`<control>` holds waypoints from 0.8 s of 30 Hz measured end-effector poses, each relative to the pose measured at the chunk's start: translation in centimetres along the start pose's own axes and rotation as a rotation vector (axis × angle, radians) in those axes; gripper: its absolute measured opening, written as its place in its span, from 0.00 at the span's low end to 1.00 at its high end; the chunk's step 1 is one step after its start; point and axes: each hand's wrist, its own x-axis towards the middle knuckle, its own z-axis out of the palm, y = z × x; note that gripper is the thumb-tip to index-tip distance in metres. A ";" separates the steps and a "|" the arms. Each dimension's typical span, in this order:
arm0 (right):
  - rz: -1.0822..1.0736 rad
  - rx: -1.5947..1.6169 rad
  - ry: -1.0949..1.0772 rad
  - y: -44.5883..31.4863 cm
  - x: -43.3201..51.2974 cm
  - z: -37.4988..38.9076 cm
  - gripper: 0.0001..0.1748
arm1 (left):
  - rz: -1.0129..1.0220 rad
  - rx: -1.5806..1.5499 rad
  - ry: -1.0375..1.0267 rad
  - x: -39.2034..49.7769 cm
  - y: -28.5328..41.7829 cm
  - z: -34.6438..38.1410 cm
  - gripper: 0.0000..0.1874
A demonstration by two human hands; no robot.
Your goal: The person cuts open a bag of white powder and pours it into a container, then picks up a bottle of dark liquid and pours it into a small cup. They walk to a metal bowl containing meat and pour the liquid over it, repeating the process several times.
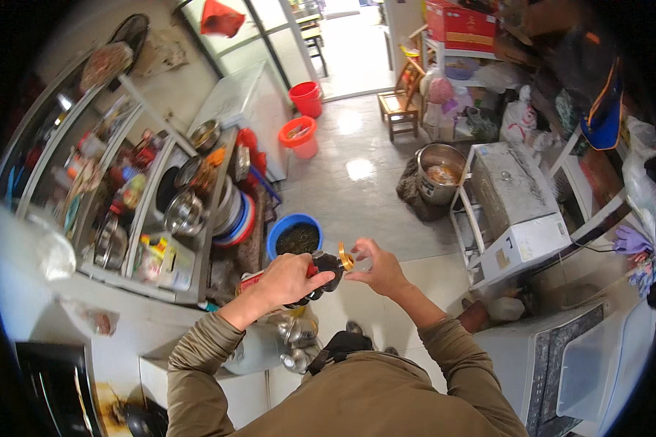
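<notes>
My left hand (292,278) grips a dark sauce bottle (328,266), tilted with its neck to the right. The bottle's yellow flip cap (345,258) stands raised, and its label is mostly covered by my fingers. Just right of the cap is my right hand (380,267), its thumb and fingers curved and apart. A pale patch shows between those fingers; I cannot tell whether it is a clear object or the floor behind. Beyond the bottle, a blue plastic basin (271,240) with dark contents rests on the floor.
Shelving (197,262) with steel bowls (185,212) lines the left side. Red buckets (306,98) stand by a white chest freezer (251,104). On the right are a large steel pot (452,192), a wooden chair (399,101) and a rack holding a white appliance (536,246).
</notes>
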 end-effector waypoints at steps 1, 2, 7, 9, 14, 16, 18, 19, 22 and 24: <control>0.034 0.038 0.019 1.1 1.0 -0.9 0.47 | 0.025 0.027 -0.009 2.5 -0.1 -0.2 0.33; 0.045 0.029 0.034 2.1 2.0 -1.8 0.47 | 0.060 0.025 -0.023 4.9 -0.3 -0.5 0.33; 0.139 0.051 0.118 7.4 8.6 -5.8 0.44 | 0.171 0.050 -0.113 17.1 -1.8 -2.0 0.32; 0.159 0.048 0.192 8.9 11.5 -7.4 0.41 | 0.204 0.071 -0.143 22.5 -2.3 -3.3 0.31; 0.158 0.046 0.357 13.2 19.3 -10.8 0.37 | 0.293 0.139 -0.203 34.6 -3.7 -6.1 0.31; 0.139 0.078 0.435 15.1 21.9 -12.0 0.37 | 0.370 0.162 -0.209 38.9 -3.9 -6.9 0.31; 0.210 0.077 0.453 16.7 24.5 -13.3 0.37 | 0.360 0.205 -0.281 43.4 -3.6 -7.9 0.31; 0.220 0.080 0.469 17.6 25.9 -14.4 0.38 | 0.369 0.257 -0.290 45.7 -3.3 -8.3 0.31; 0.207 0.111 0.512 20.8 30.0 -16.9 0.38 | 0.403 0.254 -0.284 52.0 -2.8 -8.6 0.33; 0.190 0.117 0.540 23.2 32.2 -18.8 0.38 | 0.410 0.280 -0.298 56.0 -2.6 -8.1 0.34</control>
